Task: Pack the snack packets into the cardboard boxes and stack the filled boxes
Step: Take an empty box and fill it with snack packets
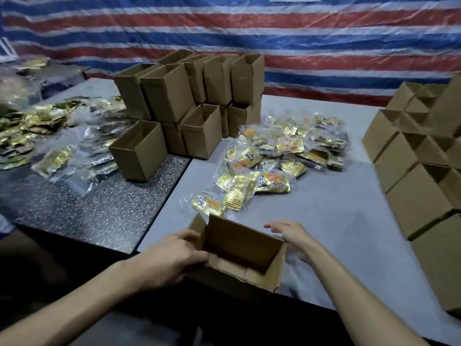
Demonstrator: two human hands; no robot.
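1. Open box (239, 255) sits mouth up at the near edge of the grey table (349, 221) and seems to overhang it slightly toward the person. Inside looks empty: bottom flaps show, no packets.
2. Left hand (169, 255) grips the box's left wall, fingers curled over the rim. Likely a brace so the box doesn't slide off the edge or fold during loading.
3. Right hand (291, 236) is just beside the right wall, fingers loose and spread, holding nothing. Whether it touches the box: can't tell, blurred. The hands are apart with the box between them.
4. Snack packets (282, 156) lie in a loose pile of clear bags mid-table, the nearest just past the box's far wall. That's a short reach for the free hand, probably why the box is parked here.
5. A second packet pile (50, 131) is on the dark speckled table (99, 208) to the left, well apart.
6. Empty boxes (189, 96) are stacked at back centre. Right-side boxes (411, 171) are stepped along the edge, contents not visible.
7. Judgement: this box's fill hasn't started. Next, the right hand goes to the nearest packets. Risks: slippery film bags, and the box tipping if the brace lets go.
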